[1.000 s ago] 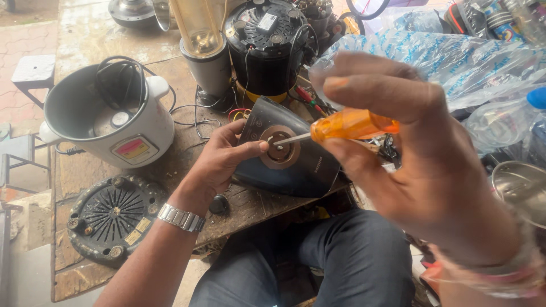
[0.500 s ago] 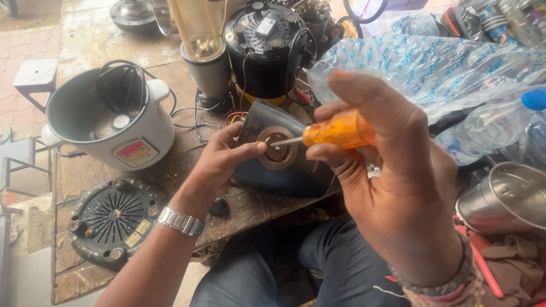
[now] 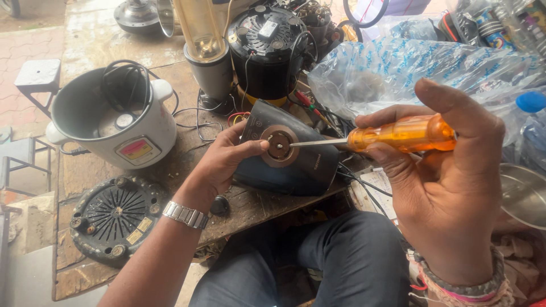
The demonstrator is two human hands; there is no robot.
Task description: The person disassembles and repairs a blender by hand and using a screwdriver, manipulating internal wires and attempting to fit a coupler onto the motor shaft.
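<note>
A dark mixer base (image 3: 296, 165) lies on its side at the edge of a worn wooden table (image 3: 91, 40), its round coupling (image 3: 279, 146) facing me. My left hand (image 3: 224, 162) grips the base on its left side, thumb resting next to the coupling; a metal watch sits on that wrist. My right hand (image 3: 449, 170) holds a screwdriver (image 3: 398, 135) with an orange handle. Its metal tip touches the centre of the coupling.
A white rice cooker (image 3: 111, 122) with a coiled cord inside stands at left. A black round vented plate (image 3: 114, 216) lies near the front edge. Behind are a blender jar (image 3: 202, 40), a black motor unit (image 3: 270, 48), clear plastic bags (image 3: 409, 65) and a steel bowl (image 3: 526, 196).
My right hand with the screwdriver has drawn a little to the right and turned, while the tip stays at the coupling. My left hand keeps its hold on the base.
</note>
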